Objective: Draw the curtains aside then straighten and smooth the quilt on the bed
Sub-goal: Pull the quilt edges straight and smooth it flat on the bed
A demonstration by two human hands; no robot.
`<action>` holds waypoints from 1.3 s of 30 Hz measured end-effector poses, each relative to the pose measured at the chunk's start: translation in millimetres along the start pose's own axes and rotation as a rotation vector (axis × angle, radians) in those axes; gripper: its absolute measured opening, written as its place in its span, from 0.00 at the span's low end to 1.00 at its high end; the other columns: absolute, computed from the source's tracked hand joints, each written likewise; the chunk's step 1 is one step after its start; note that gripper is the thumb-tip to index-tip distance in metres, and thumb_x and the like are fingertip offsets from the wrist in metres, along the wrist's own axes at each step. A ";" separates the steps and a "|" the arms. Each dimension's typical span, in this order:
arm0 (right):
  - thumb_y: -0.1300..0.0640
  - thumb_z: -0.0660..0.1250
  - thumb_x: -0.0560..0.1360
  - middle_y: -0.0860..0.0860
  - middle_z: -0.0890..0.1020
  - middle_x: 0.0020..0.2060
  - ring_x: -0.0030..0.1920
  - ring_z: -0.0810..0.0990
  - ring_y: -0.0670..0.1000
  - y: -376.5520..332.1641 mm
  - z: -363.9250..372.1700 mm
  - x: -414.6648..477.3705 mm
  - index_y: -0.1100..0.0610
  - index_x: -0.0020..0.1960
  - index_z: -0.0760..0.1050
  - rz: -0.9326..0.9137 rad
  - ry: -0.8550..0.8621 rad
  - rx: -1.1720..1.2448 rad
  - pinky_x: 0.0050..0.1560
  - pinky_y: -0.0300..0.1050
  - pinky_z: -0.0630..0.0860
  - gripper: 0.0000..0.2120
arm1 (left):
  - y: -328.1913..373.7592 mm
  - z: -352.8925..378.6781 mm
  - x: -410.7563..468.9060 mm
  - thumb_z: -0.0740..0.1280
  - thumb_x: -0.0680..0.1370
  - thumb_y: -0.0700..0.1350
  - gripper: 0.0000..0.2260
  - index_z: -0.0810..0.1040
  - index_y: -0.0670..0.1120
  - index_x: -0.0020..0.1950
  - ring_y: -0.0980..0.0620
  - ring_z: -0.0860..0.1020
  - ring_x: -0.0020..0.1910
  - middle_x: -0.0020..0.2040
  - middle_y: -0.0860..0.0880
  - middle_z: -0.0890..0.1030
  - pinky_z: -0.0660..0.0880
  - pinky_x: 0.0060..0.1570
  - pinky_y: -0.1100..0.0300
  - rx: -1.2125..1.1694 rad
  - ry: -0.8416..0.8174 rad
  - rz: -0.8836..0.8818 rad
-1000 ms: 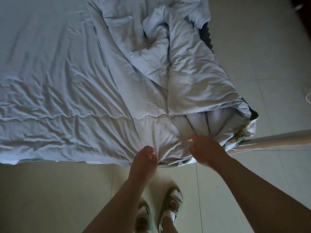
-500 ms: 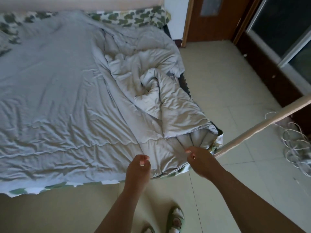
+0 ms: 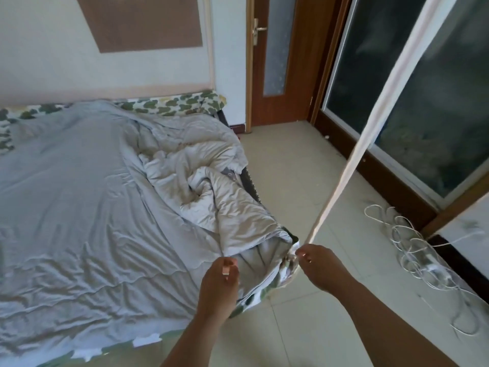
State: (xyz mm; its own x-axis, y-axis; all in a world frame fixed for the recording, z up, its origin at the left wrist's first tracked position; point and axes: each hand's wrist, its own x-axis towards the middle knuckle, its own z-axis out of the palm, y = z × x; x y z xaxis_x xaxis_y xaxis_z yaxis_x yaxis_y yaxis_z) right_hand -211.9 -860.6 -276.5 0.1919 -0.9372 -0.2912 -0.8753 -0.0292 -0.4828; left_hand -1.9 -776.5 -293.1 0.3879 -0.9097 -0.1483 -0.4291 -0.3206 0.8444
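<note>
Grey quilt point(image 3: 100, 207) covers the bed, bunched in folds along its right edge beside bare tiled floor point(image 3: 304, 181). Left hand point(image 3: 218, 284) pinches the quilt's foot hem; right hand point(image 3: 321, 266) is closed on its corner beside a pale slanting strip point(image 3: 370, 123). Coiled white cord point(image 3: 412, 247) lies by the glass door point(image 3: 423, 102). No legible writing.
</note>
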 end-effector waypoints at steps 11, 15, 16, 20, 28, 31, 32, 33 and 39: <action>0.56 0.59 0.77 0.50 0.82 0.54 0.50 0.81 0.52 146.6 -141.3 29.4 0.52 0.57 0.79 -0.044 0.036 0.046 0.54 0.46 0.77 0.13 | 132.8 188.1 -9.0 0.63 0.77 0.40 0.04 0.77 0.47 0.46 0.43 0.80 0.44 0.42 0.45 0.81 0.73 0.45 0.54 -0.075 -0.015 -0.008; 0.56 0.58 0.76 0.50 0.82 0.54 0.50 0.81 0.52 191.3 -189.3 51.6 0.52 0.56 0.79 -0.085 0.022 0.010 0.54 0.45 0.77 0.14 | 176.7 249.6 -7.2 0.64 0.76 0.41 0.05 0.76 0.51 0.48 0.47 0.80 0.44 0.43 0.50 0.81 0.74 0.46 0.56 -0.123 0.037 -0.028; 0.56 0.58 0.76 0.50 0.82 0.54 0.51 0.80 0.52 198.6 -197.2 58.3 0.52 0.57 0.79 -0.102 0.021 -0.010 0.54 0.45 0.76 0.14 | 185.1 260.3 -5.7 0.64 0.76 0.41 0.05 0.76 0.51 0.49 0.47 0.80 0.44 0.44 0.51 0.81 0.74 0.46 0.55 -0.145 0.035 -0.041; 0.56 0.58 0.78 0.50 0.81 0.57 0.57 0.78 0.52 215.7 -225.3 90.2 0.53 0.58 0.79 -0.186 0.011 -0.075 0.58 0.44 0.73 0.14 | 210.8 292.1 10.9 0.64 0.76 0.40 0.07 0.76 0.48 0.52 0.47 0.80 0.43 0.43 0.48 0.82 0.73 0.42 0.58 -0.142 0.091 -0.033; 0.57 0.57 0.79 0.50 0.80 0.58 0.58 0.77 0.51 212.2 -268.8 187.1 0.54 0.59 0.78 -0.334 -0.008 -0.082 0.60 0.45 0.72 0.14 | 249.7 316.6 102.8 0.64 0.76 0.42 0.07 0.74 0.51 0.53 0.50 0.80 0.45 0.46 0.47 0.81 0.77 0.45 0.57 -0.152 0.203 -0.103; 0.56 0.58 0.79 0.50 0.81 0.57 0.57 0.77 0.50 202.3 -282.2 235.9 0.53 0.60 0.77 -0.368 -0.010 -0.094 0.59 0.45 0.73 0.14 | 262.1 318.8 150.2 0.64 0.77 0.41 0.07 0.74 0.49 0.55 0.52 0.79 0.43 0.46 0.48 0.81 0.71 0.36 0.65 -0.170 0.249 -0.123; 0.56 0.58 0.79 0.50 0.81 0.58 0.57 0.78 0.50 197.6 -288.3 257.0 0.53 0.60 0.77 -0.378 -0.011 -0.095 0.59 0.44 0.73 0.14 | 268.2 319.1 170.2 0.64 0.78 0.41 0.07 0.74 0.49 0.55 0.52 0.79 0.42 0.46 0.48 0.80 0.71 0.36 0.65 -0.189 0.261 -0.139; 0.56 0.58 0.79 0.50 0.81 0.58 0.57 0.78 0.50 193.7 -293.3 271.8 0.53 0.60 0.77 -0.386 -0.017 -0.098 0.59 0.44 0.73 0.14 | 274.6 318.8 185.2 0.64 0.78 0.41 0.07 0.74 0.47 0.56 0.52 0.79 0.42 0.45 0.49 0.80 0.72 0.36 0.64 -0.202 0.273 -0.155; 0.56 0.58 0.78 0.49 0.81 0.58 0.57 0.78 0.50 162.6 -326.1 367.2 0.53 0.60 0.78 -0.420 -0.054 -0.106 0.59 0.44 0.73 0.14 | 320.7 311.3 274.7 0.64 0.77 0.42 0.07 0.73 0.49 0.55 0.54 0.77 0.38 0.44 0.51 0.80 0.71 0.34 0.63 -0.175 0.341 -0.183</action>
State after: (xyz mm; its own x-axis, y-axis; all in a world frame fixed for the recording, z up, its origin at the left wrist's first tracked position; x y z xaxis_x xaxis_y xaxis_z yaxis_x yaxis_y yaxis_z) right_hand -428.6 -1322.8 -192.6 0.5614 -0.8170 -0.1318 -0.7566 -0.4421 -0.4818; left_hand -286.8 -1211.4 -223.2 0.7050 -0.6932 -0.1499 -0.1946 -0.3924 0.8990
